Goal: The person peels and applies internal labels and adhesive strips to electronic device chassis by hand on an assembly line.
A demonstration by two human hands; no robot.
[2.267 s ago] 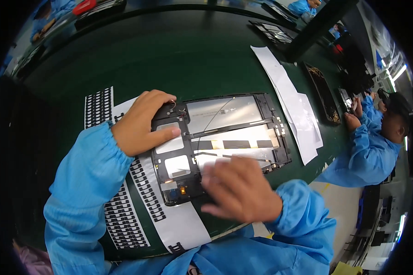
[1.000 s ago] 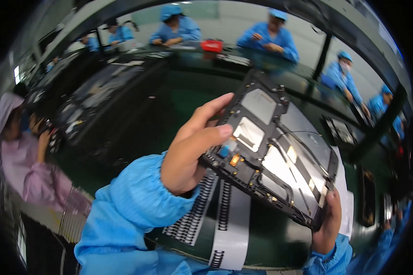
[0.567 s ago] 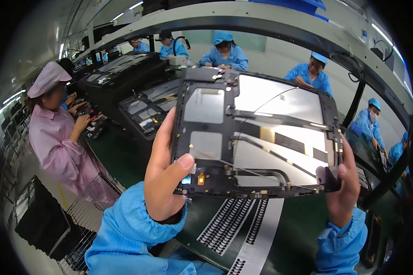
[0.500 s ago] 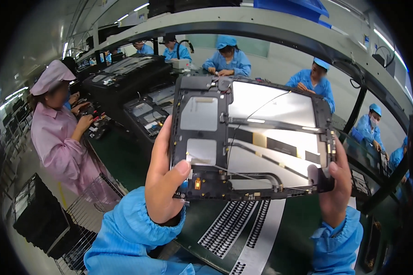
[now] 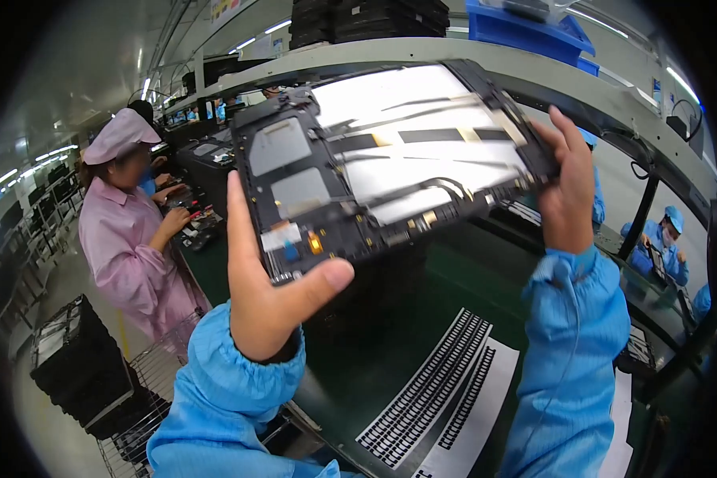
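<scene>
Both hands are up in the air and hold one opened tablet (image 5: 406, 155) between them, in the upper middle of the frame, over a green table (image 5: 470, 275). From the left hand (image 5: 267, 307) to the right hand (image 5: 566, 191) runs its long axis, and it climbs toward the upper right. At the lower left corner, the left hand grips with the thumb set wide from the fingers, and this corner sits in the crook. One finger shows along the left edge; the others are hidden. At the right end, the right hand is bent around the short side, but where its thumb presses one cannot tell. Both hands touch the tablet, so neither is nearer.

From left to right, the tablet shows a black frame with two grey panels, then wide shiny silver plates, crossed by dark bands. Small blue and orange pieces sit low in its left part. It looks a little blurred.

Around it, a black stack (image 5: 80, 358) stands at lower left, below a person in pink (image 5: 135, 247). Paper strips (image 5: 430, 382) with rows of small black pieces lie at lower middle. A blue bin (image 5: 522, 32) is at upper right.
</scene>
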